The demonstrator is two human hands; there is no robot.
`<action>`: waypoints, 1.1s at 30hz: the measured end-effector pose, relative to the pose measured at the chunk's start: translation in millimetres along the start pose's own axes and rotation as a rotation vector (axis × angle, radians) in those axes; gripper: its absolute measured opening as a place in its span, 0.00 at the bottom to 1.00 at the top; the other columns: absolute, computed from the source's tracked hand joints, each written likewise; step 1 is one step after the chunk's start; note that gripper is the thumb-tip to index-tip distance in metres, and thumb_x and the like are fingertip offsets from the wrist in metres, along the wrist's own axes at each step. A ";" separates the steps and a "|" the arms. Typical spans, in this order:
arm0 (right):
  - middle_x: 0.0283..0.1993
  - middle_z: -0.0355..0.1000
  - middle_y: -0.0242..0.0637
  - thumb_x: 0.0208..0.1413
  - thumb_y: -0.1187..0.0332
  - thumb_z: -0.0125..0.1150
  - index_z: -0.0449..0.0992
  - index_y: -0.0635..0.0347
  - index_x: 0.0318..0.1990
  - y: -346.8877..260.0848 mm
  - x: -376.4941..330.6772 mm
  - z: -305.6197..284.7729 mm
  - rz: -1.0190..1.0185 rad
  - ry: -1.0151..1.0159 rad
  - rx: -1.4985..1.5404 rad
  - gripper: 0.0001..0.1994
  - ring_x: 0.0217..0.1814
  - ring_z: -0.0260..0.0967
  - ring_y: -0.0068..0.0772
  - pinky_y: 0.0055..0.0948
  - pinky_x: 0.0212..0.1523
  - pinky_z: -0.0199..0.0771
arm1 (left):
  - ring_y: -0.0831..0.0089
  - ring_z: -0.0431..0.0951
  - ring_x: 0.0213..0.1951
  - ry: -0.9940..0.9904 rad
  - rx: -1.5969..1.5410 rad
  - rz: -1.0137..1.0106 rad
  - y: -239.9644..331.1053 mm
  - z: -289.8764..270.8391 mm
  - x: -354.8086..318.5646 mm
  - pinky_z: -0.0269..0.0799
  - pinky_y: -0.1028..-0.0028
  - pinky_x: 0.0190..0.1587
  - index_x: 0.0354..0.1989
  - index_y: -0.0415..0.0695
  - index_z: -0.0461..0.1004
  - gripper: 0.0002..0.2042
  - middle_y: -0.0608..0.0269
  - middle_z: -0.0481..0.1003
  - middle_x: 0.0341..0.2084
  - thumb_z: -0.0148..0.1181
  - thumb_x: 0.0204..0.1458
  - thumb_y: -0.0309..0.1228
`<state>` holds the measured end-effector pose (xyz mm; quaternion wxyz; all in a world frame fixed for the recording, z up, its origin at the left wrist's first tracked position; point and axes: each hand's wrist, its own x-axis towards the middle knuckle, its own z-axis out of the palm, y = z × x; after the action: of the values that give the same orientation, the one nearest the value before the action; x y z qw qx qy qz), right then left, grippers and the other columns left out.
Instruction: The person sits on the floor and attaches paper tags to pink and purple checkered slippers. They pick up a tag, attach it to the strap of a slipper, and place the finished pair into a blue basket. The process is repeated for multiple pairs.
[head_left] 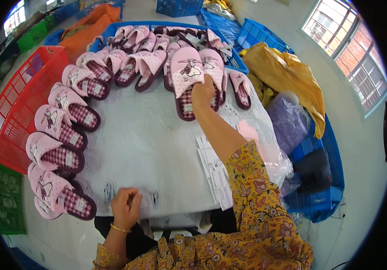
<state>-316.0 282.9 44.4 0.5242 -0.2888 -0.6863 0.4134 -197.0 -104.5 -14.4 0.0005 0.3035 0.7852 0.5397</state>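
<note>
Slippers (187, 74) near the bench (130, 144)'s far edge strike me, from afar, as light and squashy, best pinched where inner sides meet, as the right hand (204, 93) holds this pair; pink dotted uppers, checked insoles, maroon soles; the left hand (126, 206) curls closed by the near edge, nothing visible inside.

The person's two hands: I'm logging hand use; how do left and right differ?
The right hand grips pink dotted slippers with maroon soles; the left hand curls loosely, nothing visible in it. The right reaches far forward; the left sits farther back. The left wrist wears a yellow bangle; the right, none. Both are gloveless.
</note>
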 end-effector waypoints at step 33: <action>0.50 0.71 0.48 0.61 0.50 0.57 0.71 0.69 0.52 -261.3 -203.2 -282.4 -0.444 -1.455 1.365 0.26 0.46 0.72 0.46 0.37 0.43 0.73 | 0.75 0.73 0.44 0.222 -0.185 -0.089 -31.5 13.8 24.6 0.69 0.74 0.50 0.49 0.36 0.73 0.12 0.61 0.75 0.43 0.53 0.62 0.30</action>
<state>21.8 60.6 204.7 0.0979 0.5260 -0.4946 0.6849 -227.6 -88.3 -38.8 -0.0342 0.2054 0.7402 0.6393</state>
